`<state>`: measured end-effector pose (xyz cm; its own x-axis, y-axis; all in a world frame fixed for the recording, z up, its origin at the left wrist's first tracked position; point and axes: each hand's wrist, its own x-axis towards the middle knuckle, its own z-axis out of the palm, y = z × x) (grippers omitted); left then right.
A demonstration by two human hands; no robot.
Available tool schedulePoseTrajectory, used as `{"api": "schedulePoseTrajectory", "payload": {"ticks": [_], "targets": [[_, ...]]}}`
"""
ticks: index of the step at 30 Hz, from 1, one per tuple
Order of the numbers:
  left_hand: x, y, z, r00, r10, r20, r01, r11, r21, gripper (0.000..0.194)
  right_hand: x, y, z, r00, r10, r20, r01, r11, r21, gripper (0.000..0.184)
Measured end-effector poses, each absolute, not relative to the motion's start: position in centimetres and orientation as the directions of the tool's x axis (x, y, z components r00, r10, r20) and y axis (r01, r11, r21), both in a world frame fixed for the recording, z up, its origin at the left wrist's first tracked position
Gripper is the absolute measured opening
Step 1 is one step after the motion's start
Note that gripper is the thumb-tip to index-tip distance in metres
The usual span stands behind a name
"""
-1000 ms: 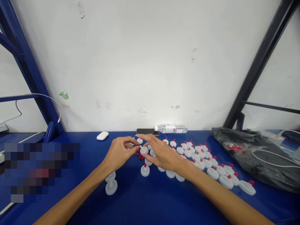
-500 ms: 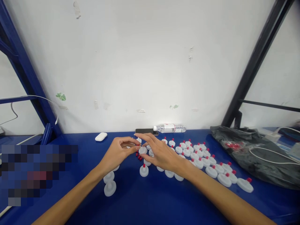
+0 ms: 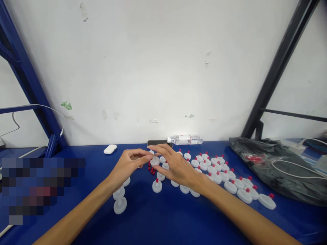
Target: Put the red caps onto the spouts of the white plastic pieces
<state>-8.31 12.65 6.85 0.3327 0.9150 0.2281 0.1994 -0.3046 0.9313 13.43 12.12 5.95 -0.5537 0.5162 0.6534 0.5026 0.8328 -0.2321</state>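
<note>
Between the thumb and fingers of my right hand (image 3: 175, 166) is a white round plastic cap (image 3: 154, 161), tilted with its spout toward the left. My left hand (image 3: 130, 163) pinches at that spout; a small red cap there is now covered by its fingertips. Loose red caps (image 3: 152, 170) lie on the blue table just below. One white cap with a red tip (image 3: 157, 185) stands in front of my hands. Several white caps without red tips, such as the nearest one (image 3: 120, 205), sit by my left forearm.
Many red-tipped white caps (image 3: 217, 177) spread over the right side of the blue table (image 3: 163, 221). A black phone (image 3: 159, 143) and a clear bottle (image 3: 185, 139) lie by the wall. A white case (image 3: 110, 149) is at left, a black plastic bag (image 3: 276, 177) at right.
The held white cap has shifted and turned slightly toward the left. My left fingertips have closed over the red cap, which showed between them before.
</note>
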Motion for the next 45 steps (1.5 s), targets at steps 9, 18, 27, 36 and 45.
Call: {"api": "schedulePoseTrajectory", "payload": {"ticks": [9,18,27,36,45], "targets": [[-7.5,11.9,7.3,0.598,0.787,0.151,-0.09,-0.121,0.989,0.032,13.4,11.8,5.7,-0.531,0.306,0.79,0.383,0.919,-0.098,0.048],[-7.5,11.7,6.9,0.532,0.828,0.179,-0.006,-0.208,0.978,0.028,12.9,11.4,5.7,-0.536,0.312,0.785,0.375,0.92,-0.11,0.043],[-7.6,12.2,7.4,0.451,0.864,0.226,0.277,-0.375,0.885,0.038,12.7,11.9,5.6,-0.505,0.414,0.757,0.422,0.884,-0.201,0.035],[-8.6,13.4,5.5,0.28,0.844,0.457,0.777,-0.479,0.408,0.021,13.6,13.8,4.8,-0.509,0.572,0.643,0.592,0.775,-0.22,0.011],[-9.2,14.0,4.1,0.308,0.862,0.403,0.875,-0.423,0.234,0.022,13.5,13.3,5.0,-0.555,0.612,0.564,0.602,0.763,-0.235,0.024]]}}
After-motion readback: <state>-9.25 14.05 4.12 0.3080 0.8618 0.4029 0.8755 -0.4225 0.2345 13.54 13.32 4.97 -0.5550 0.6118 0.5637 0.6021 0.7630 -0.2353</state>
